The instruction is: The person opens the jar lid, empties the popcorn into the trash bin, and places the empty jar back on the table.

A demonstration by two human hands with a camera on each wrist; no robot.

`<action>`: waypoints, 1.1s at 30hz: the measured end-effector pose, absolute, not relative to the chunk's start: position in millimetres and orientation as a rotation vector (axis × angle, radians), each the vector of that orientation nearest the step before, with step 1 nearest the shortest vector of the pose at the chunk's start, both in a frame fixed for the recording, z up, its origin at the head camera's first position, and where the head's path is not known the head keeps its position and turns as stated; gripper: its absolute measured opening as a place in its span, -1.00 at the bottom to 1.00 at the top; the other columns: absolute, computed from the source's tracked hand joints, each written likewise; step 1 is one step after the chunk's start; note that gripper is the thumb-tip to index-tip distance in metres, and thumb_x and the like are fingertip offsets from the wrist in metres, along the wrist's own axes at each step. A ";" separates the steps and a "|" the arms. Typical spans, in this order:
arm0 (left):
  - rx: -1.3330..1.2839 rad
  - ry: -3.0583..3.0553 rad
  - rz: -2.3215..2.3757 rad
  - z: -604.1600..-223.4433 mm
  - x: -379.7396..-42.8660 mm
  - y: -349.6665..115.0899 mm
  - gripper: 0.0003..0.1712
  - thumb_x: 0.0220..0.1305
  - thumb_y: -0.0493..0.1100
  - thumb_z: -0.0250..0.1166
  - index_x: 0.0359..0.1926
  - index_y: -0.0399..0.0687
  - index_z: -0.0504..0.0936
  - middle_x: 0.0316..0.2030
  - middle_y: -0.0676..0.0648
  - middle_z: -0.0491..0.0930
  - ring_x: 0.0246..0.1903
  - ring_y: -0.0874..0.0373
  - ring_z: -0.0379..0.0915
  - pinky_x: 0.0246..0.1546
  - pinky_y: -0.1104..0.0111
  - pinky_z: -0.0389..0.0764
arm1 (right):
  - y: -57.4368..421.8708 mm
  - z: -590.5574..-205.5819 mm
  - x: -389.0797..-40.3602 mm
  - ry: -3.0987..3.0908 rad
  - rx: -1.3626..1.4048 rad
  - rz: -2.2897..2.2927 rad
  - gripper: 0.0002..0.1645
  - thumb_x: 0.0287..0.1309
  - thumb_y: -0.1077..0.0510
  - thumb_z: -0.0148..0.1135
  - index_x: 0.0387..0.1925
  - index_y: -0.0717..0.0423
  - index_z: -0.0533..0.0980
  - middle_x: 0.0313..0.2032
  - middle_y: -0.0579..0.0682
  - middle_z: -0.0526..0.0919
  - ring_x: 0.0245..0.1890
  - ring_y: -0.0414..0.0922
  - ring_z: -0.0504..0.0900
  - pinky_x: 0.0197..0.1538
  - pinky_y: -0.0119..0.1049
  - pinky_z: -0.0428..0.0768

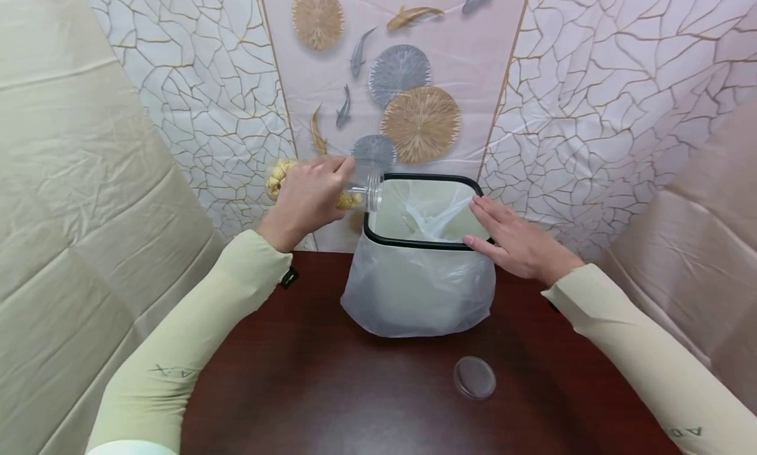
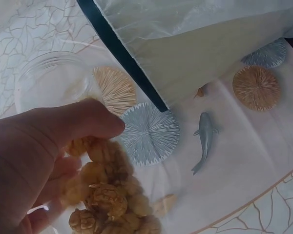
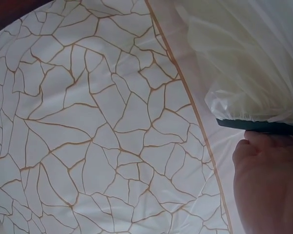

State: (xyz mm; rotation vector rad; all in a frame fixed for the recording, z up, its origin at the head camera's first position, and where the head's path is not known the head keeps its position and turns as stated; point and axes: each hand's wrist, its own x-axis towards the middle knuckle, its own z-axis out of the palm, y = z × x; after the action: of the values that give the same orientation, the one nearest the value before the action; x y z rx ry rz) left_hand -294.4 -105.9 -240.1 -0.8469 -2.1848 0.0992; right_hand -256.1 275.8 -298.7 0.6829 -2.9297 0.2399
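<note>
My left hand (image 1: 310, 195) grips a clear jar (image 1: 375, 191) that lies nearly on its side, its open mouth pointing right over the left rim of a bin. Golden, popcorn-like pieces (image 2: 107, 200) fill the jar's bottom end, with some nearer the neck. The bin has a black rim (image 1: 420, 244) and is lined with a translucent white plastic bag (image 1: 422, 290), which hangs down its outside. My right hand (image 1: 514, 238) rests at the bin's right rim, fingers extended and thumb apart at the front corner.
A round clear lid (image 1: 475, 377) lies on the dark reddish-brown table (image 1: 331, 389), in front of the bin. Behind stands a patterned cloth backdrop (image 1: 552, 139) with fish and round motifs. Beige padded panels (image 1: 71, 198) flank both sides.
</note>
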 end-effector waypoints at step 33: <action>-1.021 -1.602 0.731 -240.3 -316.0 -80.5 -0.62 0.56 -0.43 -0.06 0.14 -0.22 0.64 0.02 -0.15 0.68 0.08 -0.03 0.59 0.33 0.21 0.52 | 275.2 -299.0 -257.3 -2.934 0.680 0.227 -0.02 0.58 -0.34 -0.14 0.68 0.20 -0.04 0.70 0.21 -0.06 0.69 0.27 -0.06 0.64 0.26 0.07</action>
State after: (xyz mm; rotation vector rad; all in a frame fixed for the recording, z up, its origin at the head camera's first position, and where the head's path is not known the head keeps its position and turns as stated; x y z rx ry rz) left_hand -316.0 -80.5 -240.3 -1.0207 -1.6020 0.7308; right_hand -257.3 275.2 -299.0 0.6797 -2.9342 0.2266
